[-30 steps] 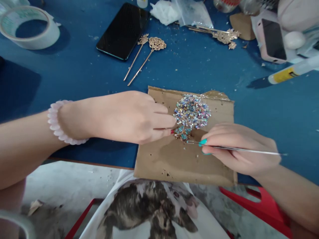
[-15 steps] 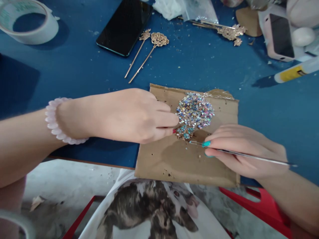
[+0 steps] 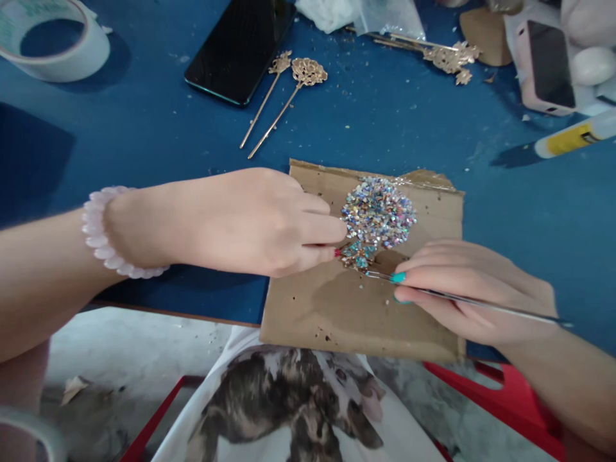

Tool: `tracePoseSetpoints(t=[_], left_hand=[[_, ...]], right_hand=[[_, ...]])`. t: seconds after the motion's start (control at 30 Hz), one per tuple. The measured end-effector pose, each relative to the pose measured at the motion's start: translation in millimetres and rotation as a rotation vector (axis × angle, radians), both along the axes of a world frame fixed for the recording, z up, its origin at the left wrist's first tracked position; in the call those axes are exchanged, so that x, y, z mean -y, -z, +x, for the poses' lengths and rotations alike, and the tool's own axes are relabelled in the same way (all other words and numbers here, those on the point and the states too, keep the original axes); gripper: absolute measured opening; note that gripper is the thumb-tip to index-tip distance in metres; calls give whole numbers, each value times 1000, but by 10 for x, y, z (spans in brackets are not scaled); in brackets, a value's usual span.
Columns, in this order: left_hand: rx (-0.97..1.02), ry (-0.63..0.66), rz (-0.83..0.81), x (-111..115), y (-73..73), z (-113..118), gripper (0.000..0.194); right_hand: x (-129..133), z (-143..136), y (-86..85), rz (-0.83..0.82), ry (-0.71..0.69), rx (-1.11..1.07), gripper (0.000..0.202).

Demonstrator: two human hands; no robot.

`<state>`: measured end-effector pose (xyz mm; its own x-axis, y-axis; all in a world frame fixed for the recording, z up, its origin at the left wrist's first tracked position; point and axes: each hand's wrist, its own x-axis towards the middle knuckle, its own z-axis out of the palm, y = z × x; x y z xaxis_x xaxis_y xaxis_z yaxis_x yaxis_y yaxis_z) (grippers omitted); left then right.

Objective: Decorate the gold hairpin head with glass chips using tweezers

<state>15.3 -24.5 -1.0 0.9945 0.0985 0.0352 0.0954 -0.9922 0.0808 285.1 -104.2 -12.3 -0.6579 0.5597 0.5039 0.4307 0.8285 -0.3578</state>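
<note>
My left hand (image 3: pixel 240 224) lies over the cardboard from the left, fingers closed at the edge of a small gold hairpin ornament (image 3: pixel 357 254) covered with bluish glittering chips. Any stem it has is hidden under the hand. In my right hand (image 3: pixel 474 292) slim metal tweezers (image 3: pixel 447 295) are pinched between thumb and fingers. Their tip meets the lower edge of the ornament, with a tiny blue bit near it. Just above the ornament sits a round heap of multicoloured shiny chips (image 3: pixel 378 213). All this rests on a cardboard piece (image 3: pixel 308 314).
Two gold hairpins (image 3: pixel 283 96) lie beside a black phone (image 3: pixel 235 51). At the upper left stands a roll of tape (image 3: pixel 96 51). More gold hairpins (image 3: pixel 450 58), a small pale device (image 3: pixel 548 67) and a yellow-labelled tube (image 3: pixel 570 141) are at the upper right.
The tweezers' tip has shifted slightly toward the ornament's lower edge. My left hand keeps its place, and the whole view has shifted a little.
</note>
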Motion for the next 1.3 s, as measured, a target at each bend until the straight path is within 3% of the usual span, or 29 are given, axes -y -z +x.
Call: tracePoseSetpoints(t=[0.27,0.43,0.6,1.3], left_hand=[[5,49,126,8,-22,4,50],[-24,42,122,8,-16,10,54],[63,74,176,11,-43,-3,46],[-53,19,12,29,-57,0,49]], right_hand=[[0,-14,-7,20,28,9,11],[3,-16,-11,6,35,20,12],[-9,-5,-16,21,14,-5,16],[-32,-24,-23,0,13,17,17]])
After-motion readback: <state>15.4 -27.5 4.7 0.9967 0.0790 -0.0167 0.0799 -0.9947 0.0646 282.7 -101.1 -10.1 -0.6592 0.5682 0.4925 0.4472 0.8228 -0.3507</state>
